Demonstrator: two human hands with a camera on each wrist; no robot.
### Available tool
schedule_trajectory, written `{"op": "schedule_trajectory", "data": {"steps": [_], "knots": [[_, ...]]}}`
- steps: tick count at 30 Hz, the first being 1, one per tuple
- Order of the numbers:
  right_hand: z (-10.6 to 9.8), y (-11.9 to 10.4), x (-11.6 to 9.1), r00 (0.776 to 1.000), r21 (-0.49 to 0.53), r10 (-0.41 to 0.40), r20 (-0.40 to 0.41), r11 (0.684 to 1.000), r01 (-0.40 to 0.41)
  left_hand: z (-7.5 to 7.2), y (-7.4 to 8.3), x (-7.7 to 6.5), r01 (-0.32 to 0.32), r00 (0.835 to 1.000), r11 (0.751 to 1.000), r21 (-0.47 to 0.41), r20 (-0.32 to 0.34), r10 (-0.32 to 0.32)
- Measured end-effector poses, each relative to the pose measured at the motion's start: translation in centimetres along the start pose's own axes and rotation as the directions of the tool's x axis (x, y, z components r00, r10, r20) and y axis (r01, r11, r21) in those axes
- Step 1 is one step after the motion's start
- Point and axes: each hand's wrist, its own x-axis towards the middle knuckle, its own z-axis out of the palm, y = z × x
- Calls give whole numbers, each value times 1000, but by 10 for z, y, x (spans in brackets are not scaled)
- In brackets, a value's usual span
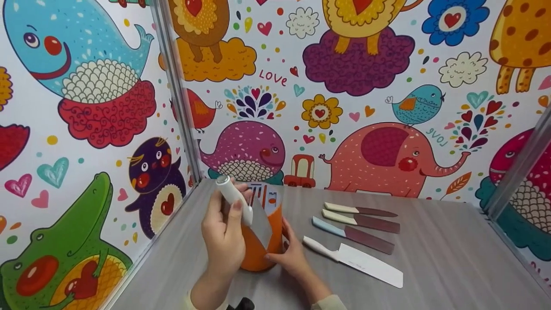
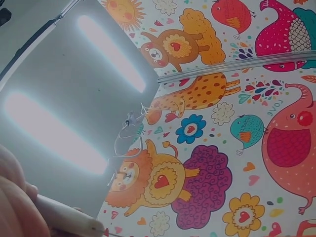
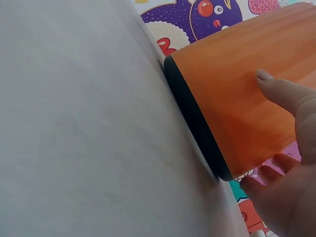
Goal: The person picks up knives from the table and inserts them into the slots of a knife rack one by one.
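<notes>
My left hand (image 1: 224, 232) grips a knife (image 1: 234, 200) by its white handle. The handle tilts up and left, and the steel blade slants down across the front of an orange knife holder (image 1: 258, 254). In the left wrist view, part of the hand (image 2: 17, 207) and the white handle (image 2: 69, 215) show at the lower left; the blade is mostly out of sight. My right hand (image 1: 295, 256) holds the holder low on its right side, thumb on the near face. In the right wrist view, the holder's dark base (image 3: 197, 123) meets the table.
Right of the holder lie a white cleaver-shaped knife (image 1: 366, 265), a blue-handled knife (image 1: 353, 236) and two cream-handled knives (image 1: 361, 220) on the grey table (image 1: 439, 267). Printed cartoon walls (image 1: 292, 56) enclose it at the back and sides. A black object (image 1: 243, 304) shows at the bottom edge.
</notes>
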Motion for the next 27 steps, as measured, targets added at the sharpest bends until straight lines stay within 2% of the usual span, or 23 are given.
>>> {"op": "schedule_trajectory", "data": {"steps": [7,12,18,22,27], "knots": [[-1,0,0,1000,-1,11,16,1000,-11,8,14,24,-99,995,995,-33,-32,98],[1,-1,1,1000,10,-4,9,1000,4,20,20,38,-189,981,982,5,-45,189],[2,-1,-2,1000,5,-1,-2,1000,1,31,13,51,-270,961,960,77,-43,273],[2,0,-3,1000,-7,-3,-2,1000,3,36,-1,54,-275,959,950,149,-23,282],[2,-1,-1,1000,-13,-2,-10,1000,2,39,-18,58,-193,979,965,176,-32,201]]}}
